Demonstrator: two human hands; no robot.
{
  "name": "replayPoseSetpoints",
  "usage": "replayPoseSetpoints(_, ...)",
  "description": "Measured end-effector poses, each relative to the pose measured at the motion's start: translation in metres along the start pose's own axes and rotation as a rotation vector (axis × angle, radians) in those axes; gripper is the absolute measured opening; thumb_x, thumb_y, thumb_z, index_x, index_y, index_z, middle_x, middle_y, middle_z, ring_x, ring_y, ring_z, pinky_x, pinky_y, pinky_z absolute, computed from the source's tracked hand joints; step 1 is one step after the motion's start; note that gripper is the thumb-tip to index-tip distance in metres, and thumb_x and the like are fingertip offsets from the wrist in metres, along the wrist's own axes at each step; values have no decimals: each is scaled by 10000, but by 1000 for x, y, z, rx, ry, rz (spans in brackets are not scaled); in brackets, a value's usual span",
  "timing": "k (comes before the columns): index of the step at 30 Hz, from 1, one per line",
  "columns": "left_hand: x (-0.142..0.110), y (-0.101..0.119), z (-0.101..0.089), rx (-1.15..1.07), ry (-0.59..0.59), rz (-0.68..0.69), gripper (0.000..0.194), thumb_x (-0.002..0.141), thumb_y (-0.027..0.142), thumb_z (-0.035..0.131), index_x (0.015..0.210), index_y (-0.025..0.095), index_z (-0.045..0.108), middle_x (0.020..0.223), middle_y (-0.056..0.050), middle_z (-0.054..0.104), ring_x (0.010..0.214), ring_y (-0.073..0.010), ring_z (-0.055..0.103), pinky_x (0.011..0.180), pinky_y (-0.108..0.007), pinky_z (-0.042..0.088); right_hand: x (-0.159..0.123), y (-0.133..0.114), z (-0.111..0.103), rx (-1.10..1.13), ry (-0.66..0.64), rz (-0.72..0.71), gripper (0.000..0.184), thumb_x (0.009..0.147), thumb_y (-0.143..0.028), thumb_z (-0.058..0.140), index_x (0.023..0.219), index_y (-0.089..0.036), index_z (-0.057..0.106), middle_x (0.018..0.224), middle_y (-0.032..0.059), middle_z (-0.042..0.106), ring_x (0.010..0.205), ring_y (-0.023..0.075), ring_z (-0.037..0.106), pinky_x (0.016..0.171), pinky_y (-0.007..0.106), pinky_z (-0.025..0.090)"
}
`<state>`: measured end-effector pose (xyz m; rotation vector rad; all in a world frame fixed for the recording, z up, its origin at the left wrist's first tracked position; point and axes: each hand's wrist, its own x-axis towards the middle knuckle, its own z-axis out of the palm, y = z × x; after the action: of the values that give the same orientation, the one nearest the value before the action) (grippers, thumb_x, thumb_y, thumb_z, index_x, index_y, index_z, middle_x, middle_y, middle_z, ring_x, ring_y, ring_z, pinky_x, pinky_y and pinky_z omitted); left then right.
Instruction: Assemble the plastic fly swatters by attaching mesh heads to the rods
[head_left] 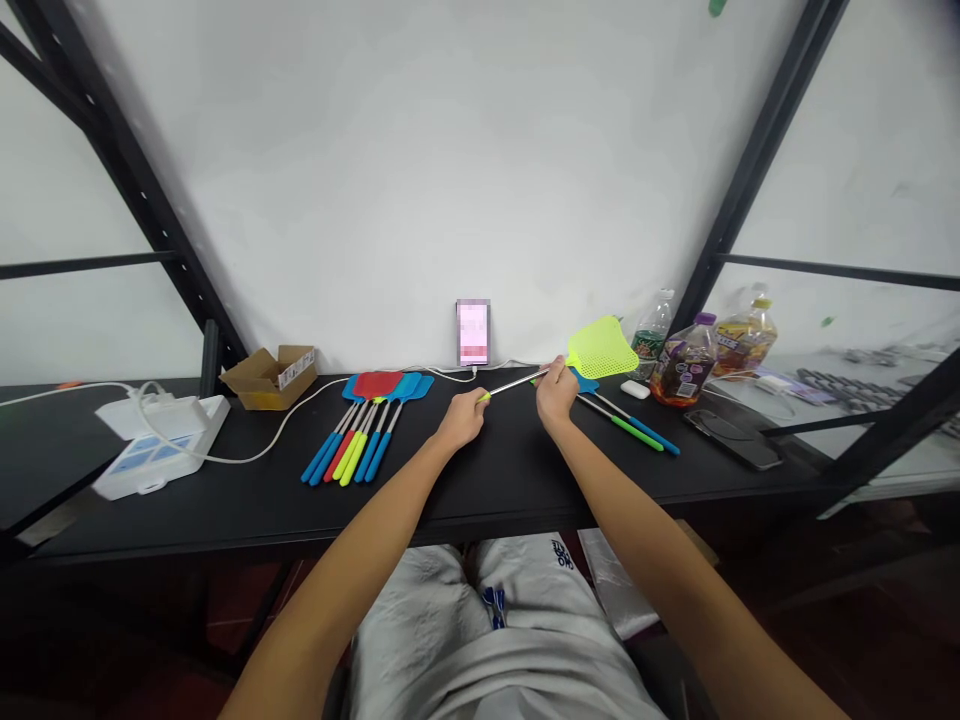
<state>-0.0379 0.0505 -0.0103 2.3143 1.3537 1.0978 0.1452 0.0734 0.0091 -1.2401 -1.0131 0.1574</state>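
Note:
Both hands hold one yellow-green fly swatter (602,348) above the black tabletop, its metal rod stretched between them. My left hand (463,418) is wrapped round the handle end, with only a bit of yellow-green grip showing. Near the swatter's head, my right hand (556,393) pinches the rod. Under and beside the right hand lie a blue fly swatter (660,438) and one with a green handle (637,434); the green one's head is hidden. To the left, several fly swatters with blue, red and yellow-green handles (352,455) lie side by side, heads toward the wall.
A phone (473,333) with a lit screen leans on the wall. At left are an open cardboard box (274,380) and a white case (161,450) with a cable. Bottles (684,362), a small white case (635,389) and a dark phone (733,440) occupy the right. Black shelf posts flank the table (495,490).

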Motion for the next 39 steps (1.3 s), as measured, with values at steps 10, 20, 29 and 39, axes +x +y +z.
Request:
replayPoseSetpoints(10,-2,1,-3,-53,-70,111,199,926,268,427,791,183,546,682,25,543,642,-119,468,630,-234,333,10,11,2,-88,-24,92,635,995,-481,210,578,-190,590,536,96,629,585,222,601,677,321,424)
replayPoseSetpoints(20,-3,8,-2,-37,-121,136,188,926,245,423,814,186,563,689,23,560,658,-126,493,648,-235,348,8,7,2,-191,-3,29,648,1005,-405,188,598,-163,631,659,151,685,669,238,625,705,329,410)
replayPoseSetpoints(29,-5,11,-1,-15,-113,124,191,921,230,428,836,178,590,723,1,593,669,-135,505,645,-241,354,-4,3,8,-199,-34,-88,569,994,-318,235,636,-157,646,673,139,689,665,220,620,707,318,401)
replayPoseSetpoints(39,-3,8,2,-11,-89,122,181,910,245,447,846,180,603,714,-4,593,665,-143,514,645,-251,351,-10,4,13,-180,-111,-70,590,1001,-356,209,657,-158,646,671,134,685,678,230,626,744,327,410)
